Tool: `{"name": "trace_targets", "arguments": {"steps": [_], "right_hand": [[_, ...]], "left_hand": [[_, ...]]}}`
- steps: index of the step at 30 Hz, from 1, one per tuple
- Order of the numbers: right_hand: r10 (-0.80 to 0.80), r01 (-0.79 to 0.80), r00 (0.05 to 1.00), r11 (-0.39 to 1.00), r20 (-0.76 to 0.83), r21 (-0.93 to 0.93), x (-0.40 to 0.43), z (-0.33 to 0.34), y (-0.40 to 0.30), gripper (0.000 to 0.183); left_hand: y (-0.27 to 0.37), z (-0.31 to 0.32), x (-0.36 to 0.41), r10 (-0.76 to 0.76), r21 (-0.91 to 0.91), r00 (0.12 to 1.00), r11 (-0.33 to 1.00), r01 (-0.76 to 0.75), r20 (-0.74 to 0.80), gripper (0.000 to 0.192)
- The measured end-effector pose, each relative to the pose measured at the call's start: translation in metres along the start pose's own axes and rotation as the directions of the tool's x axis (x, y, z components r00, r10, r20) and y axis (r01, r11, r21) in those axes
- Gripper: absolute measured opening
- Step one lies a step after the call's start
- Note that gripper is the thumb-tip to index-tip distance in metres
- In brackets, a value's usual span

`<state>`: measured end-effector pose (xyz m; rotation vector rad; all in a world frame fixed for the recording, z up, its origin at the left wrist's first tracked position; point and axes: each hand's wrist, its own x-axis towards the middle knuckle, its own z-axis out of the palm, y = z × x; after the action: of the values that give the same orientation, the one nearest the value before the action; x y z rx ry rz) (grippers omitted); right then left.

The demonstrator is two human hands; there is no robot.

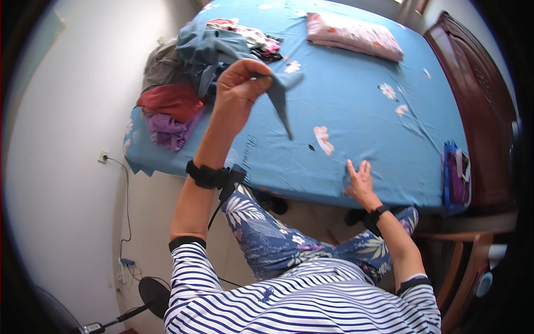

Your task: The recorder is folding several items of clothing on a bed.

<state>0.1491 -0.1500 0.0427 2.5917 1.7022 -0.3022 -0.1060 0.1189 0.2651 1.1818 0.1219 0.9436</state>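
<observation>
My left hand (244, 85) is raised over the bed and pinches a corner of a blue-grey cloth garment (278, 98) between thumb and fingers. One pointed end of it hangs down to the right of the hand. Behind the hand, similar blue-grey cloth (225, 44) lies on top of a heap of clothes; whether it is the same piece I cannot tell. My right hand (360, 179) rests with fingers apart on the blue flowered bed sheet (375, 137), near the bed's front edge, and holds nothing.
The heap includes a grey-brown garment (163, 67), a red one (171, 100) and a purple one (169, 129). A pink folded quilt or pillow (354, 36) lies farther back. Folded blue and purple items (457, 177) sit by the dark wooden headboard (475, 83). A wooden chair (463, 271) stands lower right.
</observation>
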Motion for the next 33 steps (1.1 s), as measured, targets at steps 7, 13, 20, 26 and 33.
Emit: {"name": "trace_targets", "arguments": {"steps": [7, 13, 20, 26, 33], "right_hand": [[-0.058, 0.108, 0.994, 0.507, -0.091, 0.855, -0.022, 0.000, 0.022, 0.050], [-0.219, -0.302, 0.953, -0.675, 0.209, 0.673, -0.103, -0.071, 0.031, 0.071], [-0.009, -0.214, 0.965, -0.597, 0.261, 0.773, -0.139, -0.075, 0.041, 0.032], [0.658, 0.290, 0.752, -0.285, -0.033, 0.913, -0.180, -0.145, 0.102, 0.021], [0.690, 0.542, 0.721, -0.500, -0.068, 0.675, -0.265, -0.140, 0.258, 0.036]], "left_hand": [[-0.074, 0.141, -0.053, -0.307, -0.074, 0.881, 0.932, 0.354, 0.359, 0.016], [-0.153, 0.159, -0.092, -0.466, -0.074, 0.819, 0.853, 0.516, 0.336, 0.015], [-0.179, 0.159, -0.101, -0.538, -0.016, 0.801, 0.828, 0.561, 0.261, 0.017], [-0.181, 0.107, -0.117, -0.557, 0.105, 0.827, 0.829, 0.549, 0.080, 0.017], [-0.192, 0.047, -0.121, -0.507, 0.122, 0.798, 0.814, 0.567, -0.326, 0.008]]}}
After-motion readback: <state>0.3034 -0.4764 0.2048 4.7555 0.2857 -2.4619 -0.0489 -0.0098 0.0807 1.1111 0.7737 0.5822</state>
